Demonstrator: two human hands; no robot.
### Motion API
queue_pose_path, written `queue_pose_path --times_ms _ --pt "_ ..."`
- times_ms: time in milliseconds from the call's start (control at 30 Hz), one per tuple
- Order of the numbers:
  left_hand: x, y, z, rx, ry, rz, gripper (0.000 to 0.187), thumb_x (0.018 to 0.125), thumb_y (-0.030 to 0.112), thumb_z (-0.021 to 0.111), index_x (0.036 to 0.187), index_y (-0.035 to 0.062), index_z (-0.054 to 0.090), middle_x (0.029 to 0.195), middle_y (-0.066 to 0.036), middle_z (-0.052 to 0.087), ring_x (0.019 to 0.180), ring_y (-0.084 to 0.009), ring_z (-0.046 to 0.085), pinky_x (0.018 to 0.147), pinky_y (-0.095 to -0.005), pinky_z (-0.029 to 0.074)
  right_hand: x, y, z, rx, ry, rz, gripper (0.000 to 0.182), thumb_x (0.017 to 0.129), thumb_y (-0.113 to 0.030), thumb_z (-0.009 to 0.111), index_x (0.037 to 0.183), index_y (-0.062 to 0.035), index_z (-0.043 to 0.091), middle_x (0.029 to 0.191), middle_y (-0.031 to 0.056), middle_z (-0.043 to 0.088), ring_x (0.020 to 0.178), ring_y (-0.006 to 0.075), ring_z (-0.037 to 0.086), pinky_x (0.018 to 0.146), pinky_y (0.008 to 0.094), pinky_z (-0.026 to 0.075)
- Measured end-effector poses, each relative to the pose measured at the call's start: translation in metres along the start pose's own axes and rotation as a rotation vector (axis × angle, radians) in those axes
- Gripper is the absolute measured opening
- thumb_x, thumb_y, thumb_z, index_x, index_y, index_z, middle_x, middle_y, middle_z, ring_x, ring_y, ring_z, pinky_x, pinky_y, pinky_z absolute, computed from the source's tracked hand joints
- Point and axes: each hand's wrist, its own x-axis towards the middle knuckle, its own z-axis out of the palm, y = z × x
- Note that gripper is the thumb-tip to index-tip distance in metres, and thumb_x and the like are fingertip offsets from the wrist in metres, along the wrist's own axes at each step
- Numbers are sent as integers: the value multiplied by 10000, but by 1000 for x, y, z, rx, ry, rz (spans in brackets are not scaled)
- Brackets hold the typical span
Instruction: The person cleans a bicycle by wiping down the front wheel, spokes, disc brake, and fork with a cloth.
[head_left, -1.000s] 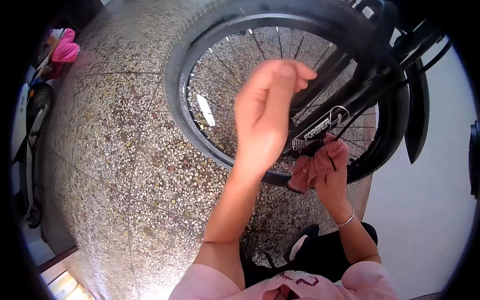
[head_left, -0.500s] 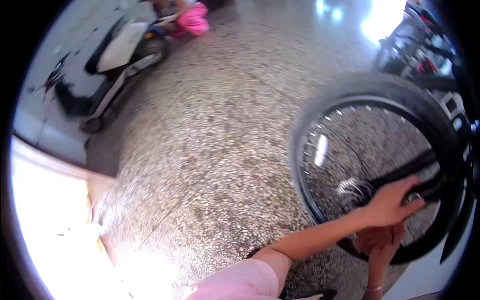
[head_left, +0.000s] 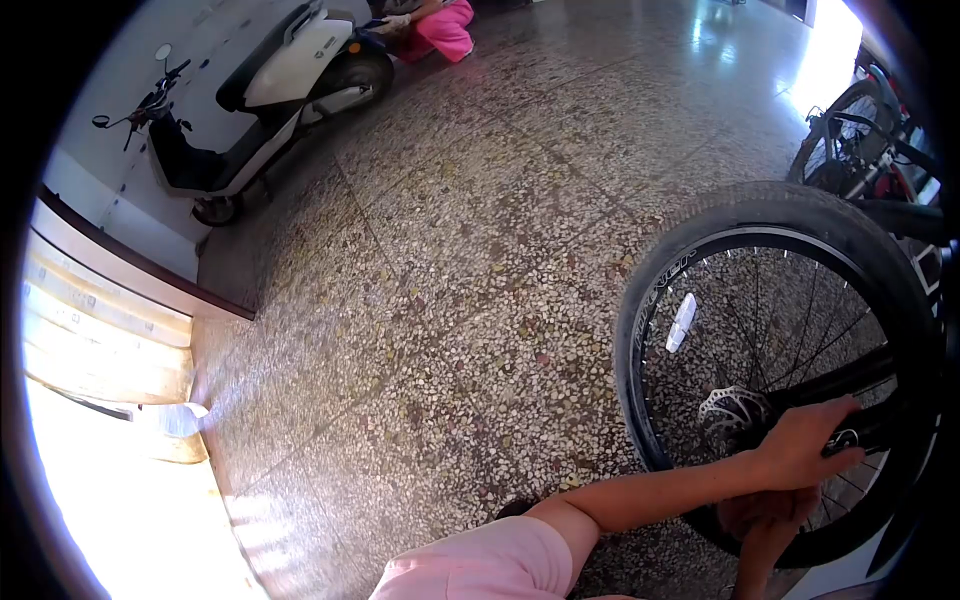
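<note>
A bicycle wheel (head_left: 648, 300) with a thick black tyre fills the right side. Its disc brake rotor (head_left: 735, 408) sits at the hub, and a white reflector (head_left: 681, 322) is fixed among the spokes. My left hand (head_left: 800, 445) reaches across the wheel, thumb and fingers curled around a black fork leg (head_left: 880, 418) with a small round silver part between them. Directly below it, my right hand (head_left: 765, 512) is curled beside the spokes. The left hand covers part of it, so what its fingers hold is hidden.
A white and black scooter (head_left: 300, 65) stands by the left wall. Near its rear wheel crouches a person in pink trousers (head_left: 445, 32). Another bicycle (head_left: 855, 135) is at the far right. A bright curtain (head_left: 110, 310) hangs at lower left, above the speckled floor (head_left: 470, 300).
The camera view has shifted, so the scooter, wheel and hands appear farther right, and the picture is sharper. Both hands keep about the same place on the wheel.
</note>
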Motion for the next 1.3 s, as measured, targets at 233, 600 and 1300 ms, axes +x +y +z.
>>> queue_pose_path --times_ms 233,600,1300 --pt "-1 -3 2 23 19 51 532 748 214 721 1179 14 482 924 -187 613 822 -366 636 711 -426 503 -1 4 -1 -24 6 -72 594 875 -48 397 1445 21 246 1417 168 409 1321 259 409 1077 359 307" --pt "0 -6 3 88 19 64 552 687 98 685 1186 20 463 900 -187 608 802 -381 628 690 -440 500 -2 -1 -3 -147 0 -102 522 966 -174 381 1434 26 259 1414 213 383 1324 339 387 1071 414 302" --pt "-3 6 5 247 190 206 555 775 282 745 1209 -8 556 1120 -172 601 936 -331 636 779 -382 537 -21 3 -7 -502 -37 -243 419 954 -172 503 1323 23 467 1380 239 445 1305 413 376 1122 493 251"
